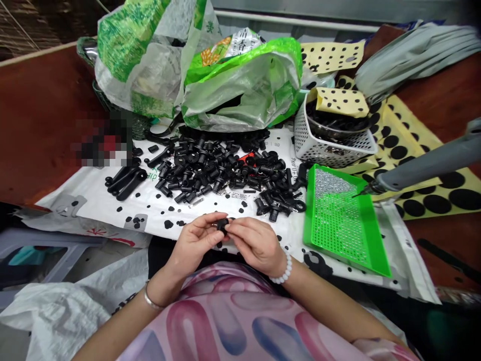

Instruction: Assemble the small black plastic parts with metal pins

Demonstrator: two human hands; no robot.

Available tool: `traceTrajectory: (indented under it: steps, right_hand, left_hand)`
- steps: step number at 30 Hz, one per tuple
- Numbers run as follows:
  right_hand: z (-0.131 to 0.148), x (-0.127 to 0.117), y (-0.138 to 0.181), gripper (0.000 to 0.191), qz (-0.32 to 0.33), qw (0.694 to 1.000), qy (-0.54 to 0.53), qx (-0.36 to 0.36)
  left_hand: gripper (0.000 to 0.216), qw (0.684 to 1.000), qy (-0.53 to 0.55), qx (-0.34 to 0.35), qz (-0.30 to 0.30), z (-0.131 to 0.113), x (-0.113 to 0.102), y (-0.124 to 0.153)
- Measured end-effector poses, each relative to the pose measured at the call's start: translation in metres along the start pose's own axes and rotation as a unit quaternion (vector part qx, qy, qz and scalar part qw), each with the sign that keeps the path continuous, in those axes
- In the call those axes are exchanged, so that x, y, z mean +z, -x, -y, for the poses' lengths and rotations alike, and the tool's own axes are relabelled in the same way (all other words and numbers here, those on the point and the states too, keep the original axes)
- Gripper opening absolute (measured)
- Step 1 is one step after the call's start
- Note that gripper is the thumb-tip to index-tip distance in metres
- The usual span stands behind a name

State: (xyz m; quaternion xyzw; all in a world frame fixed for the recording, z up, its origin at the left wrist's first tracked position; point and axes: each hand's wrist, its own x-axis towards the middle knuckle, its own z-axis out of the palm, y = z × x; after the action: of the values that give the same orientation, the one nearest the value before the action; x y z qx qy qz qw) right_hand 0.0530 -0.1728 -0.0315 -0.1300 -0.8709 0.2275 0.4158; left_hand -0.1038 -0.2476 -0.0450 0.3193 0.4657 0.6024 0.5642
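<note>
My left hand [195, 240] and my right hand [255, 243] meet near the table's front edge, both pinched on one small black plastic part [223, 225] held between their fingertips. Just beyond them a heap of several similar black plastic parts [221, 168] lies spread on a white woven sheet [93, 195]. A few longer black pieces [126, 181] lie at the heap's left end. Small black discs are scattered over the sheet close to my hands.
A green perforated tray [343, 220] lies right of my hands, with a grey electric screwdriver [424, 165] reaching over it. Behind stand a white basket [330, 138] of dark parts, yellow sheets of black round pads [409, 145], and green-and-clear plastic bags [240, 85].
</note>
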Motion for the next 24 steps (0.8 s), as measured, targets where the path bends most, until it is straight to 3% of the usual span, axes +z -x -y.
traceTrajectory:
  steps: [5,11,19,24]
  right_hand:
    - [0.005,0.0,0.004,0.019,-0.024,0.984,-0.109,0.138]
    - [0.006,0.003,0.006,0.011,-0.036,0.935,-0.195,0.294]
    - [0.004,0.009,0.006,0.007,-0.043,0.942,-0.183,0.279]
    - [0.002,0.009,0.004,0.009,-0.05,0.938,-0.208,0.272]
  left_hand:
    - [0.035,1.0,-0.008,0.001,-0.006,0.005,0.001,-0.001]
    - [0.036,0.999,-0.03,0.012,-0.012,0.003,0.011,0.002]
    - [0.038,0.989,-0.133,0.06,-0.021,0.008,0.013,0.004]
    - [0.04,0.953,-0.262,0.149,-0.006,0.011,0.003,0.005]
